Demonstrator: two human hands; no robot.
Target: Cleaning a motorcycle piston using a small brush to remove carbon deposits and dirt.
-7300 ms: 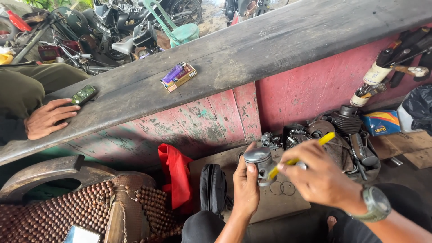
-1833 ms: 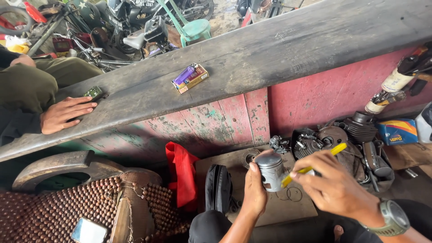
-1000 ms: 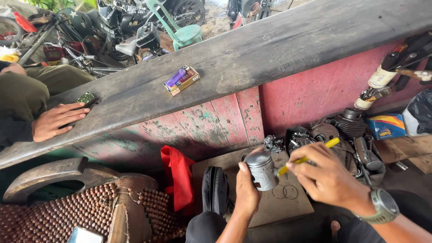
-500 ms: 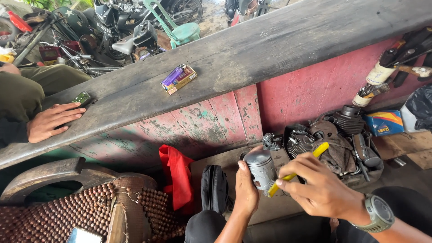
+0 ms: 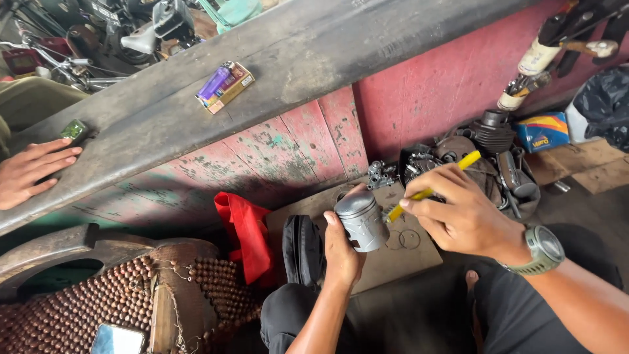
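Hands close on the piston, tool tip at its side

Left hand [image 5: 342, 246] grips a grey metal piston [image 5: 362, 221] from below, fingers wrapped around its skirt, crown tilted up and away. Right hand [image 5: 458, 211], with a watch [image 5: 542, 249] on the wrist, pinches a yellow-handled tool [image 5: 429, 192], its tip touching the piston's upper side. Half a second ago that hand sat lower and nearer the piston; now it has lifted back a little, so the tool lies at a flatter angle, which looks like a fresh bite at the ring groove. The piston hangs above a sheet of cardboard [image 5: 393, 259] on the floor, where thin rings [image 5: 403, 239] lie just beside it. Engine parts [image 5: 485, 157] are piled behind, and a red cloth [image 5: 246, 236] lies to the left. On the grey wooden desk [image 5: 327, 52] sit a purple lighter [image 5: 215, 81] on a small packet, and another person's hand [image 5: 29, 172] resting flat.
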